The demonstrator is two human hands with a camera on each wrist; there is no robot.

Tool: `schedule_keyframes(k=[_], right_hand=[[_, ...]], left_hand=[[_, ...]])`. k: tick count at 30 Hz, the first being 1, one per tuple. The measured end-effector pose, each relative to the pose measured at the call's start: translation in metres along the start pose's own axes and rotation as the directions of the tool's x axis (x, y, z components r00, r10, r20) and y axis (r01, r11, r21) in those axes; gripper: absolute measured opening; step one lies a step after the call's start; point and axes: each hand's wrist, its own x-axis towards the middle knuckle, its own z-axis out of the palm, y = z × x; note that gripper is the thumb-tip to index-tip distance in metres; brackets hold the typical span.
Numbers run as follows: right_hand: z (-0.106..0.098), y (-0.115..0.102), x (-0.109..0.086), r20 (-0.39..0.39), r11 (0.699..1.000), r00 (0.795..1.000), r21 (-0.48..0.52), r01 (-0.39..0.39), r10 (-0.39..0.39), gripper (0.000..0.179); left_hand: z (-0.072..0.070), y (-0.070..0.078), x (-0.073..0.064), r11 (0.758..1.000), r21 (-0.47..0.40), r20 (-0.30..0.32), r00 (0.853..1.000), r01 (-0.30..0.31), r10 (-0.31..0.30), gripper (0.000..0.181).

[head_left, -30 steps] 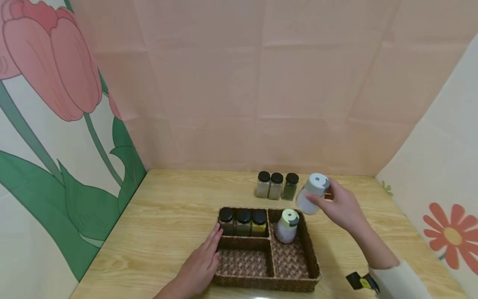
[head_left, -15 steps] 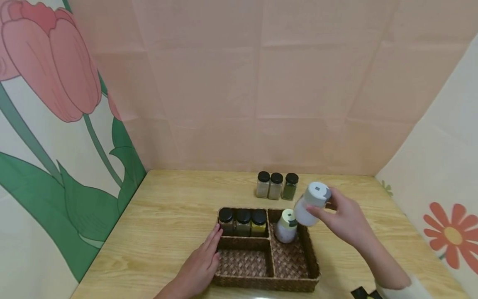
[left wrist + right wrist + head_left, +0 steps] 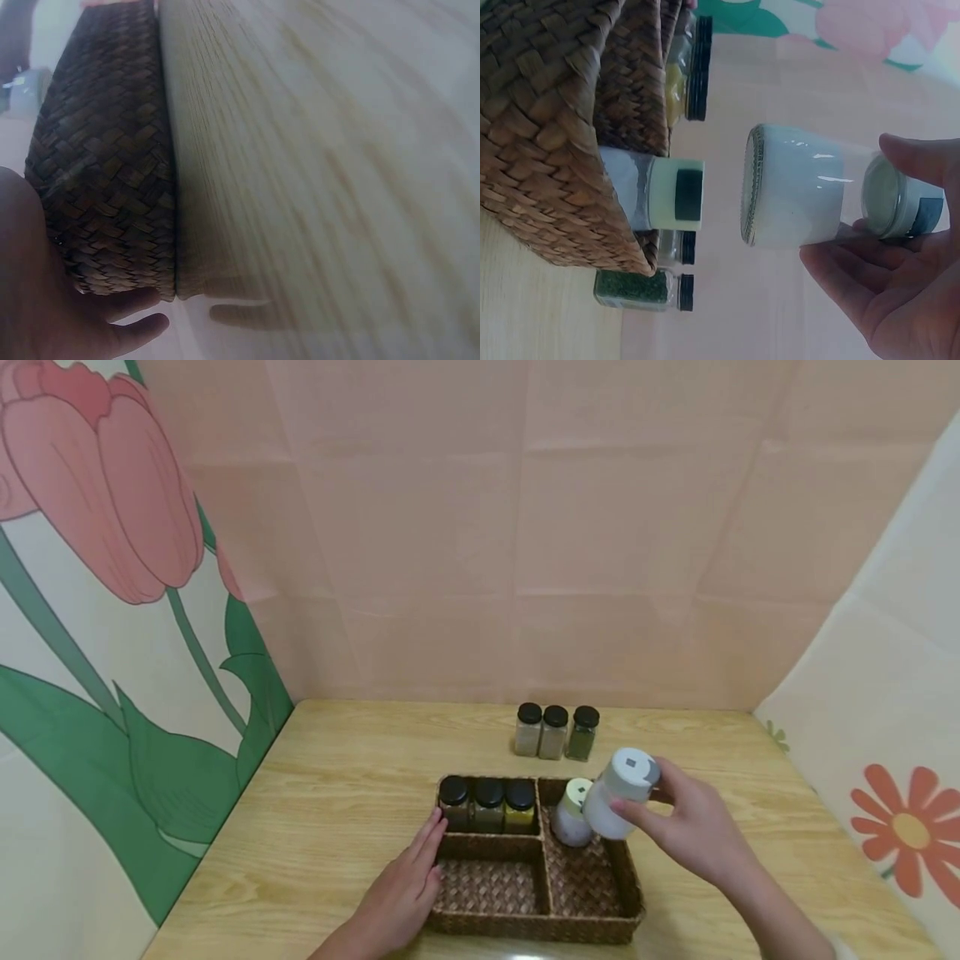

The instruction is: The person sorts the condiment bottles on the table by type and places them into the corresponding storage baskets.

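My right hand (image 3: 693, 827) grips a glass shaker jar (image 3: 621, 793) with a white cap and white contents, thumb on one side and fingers on the other. The jar is tilted above the right compartment of the brown woven basket (image 3: 536, 928). In the right wrist view its round base (image 3: 754, 186) points toward the basket, apart from it. A second shaker jar (image 3: 573, 823) with a pale green cap stands in that compartment, partly overlapped by the held one. My left hand (image 3: 401, 893) rests with straight fingers against the basket's left side (image 3: 112, 150).
Three black-capped spice jars (image 3: 489, 806) stand in the basket's back left compartment. Behind the basket, three more (image 3: 553, 733) stand on the wooden table (image 3: 322, 793). A pink sheet (image 3: 420, 568) hangs at the table's back edge.
My right hand has brought the white-capped jar down and slightly left, from beside the back jars to over the basket's right compartment. The left hand stays put.
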Motion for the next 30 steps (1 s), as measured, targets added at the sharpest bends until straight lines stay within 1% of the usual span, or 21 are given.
schedule_keyframes(k=[6,13,22,30], right_hand=[[0.004,-0.004,-0.007,0.017,1.0,1.0,-0.01,-0.003,0.003,0.059],[0.009,-0.006,-0.012,0.034,1.0,0.999,-0.012,-0.01,0.01,0.059],[0.018,0.004,-0.018,0.064,0.999,0.997,-0.022,-0.037,0.039,0.062],[0.03,0.015,-0.021,0.098,0.996,0.991,-0.002,-0.093,0.093,0.065]], left_hand=[[0.001,0.0,0.0,1.0,-0.011,0.008,1.0,0.01,-0.01,0.058],[0.001,-0.002,0.0,1.0,-0.021,0.012,1.0,0.008,-0.008,0.059],[0.001,-0.001,0.001,0.999,-0.044,0.026,1.0,0.01,-0.009,0.059],[0.0,-0.001,0.0,0.999,-0.038,0.023,1.0,-0.006,0.007,0.059]])
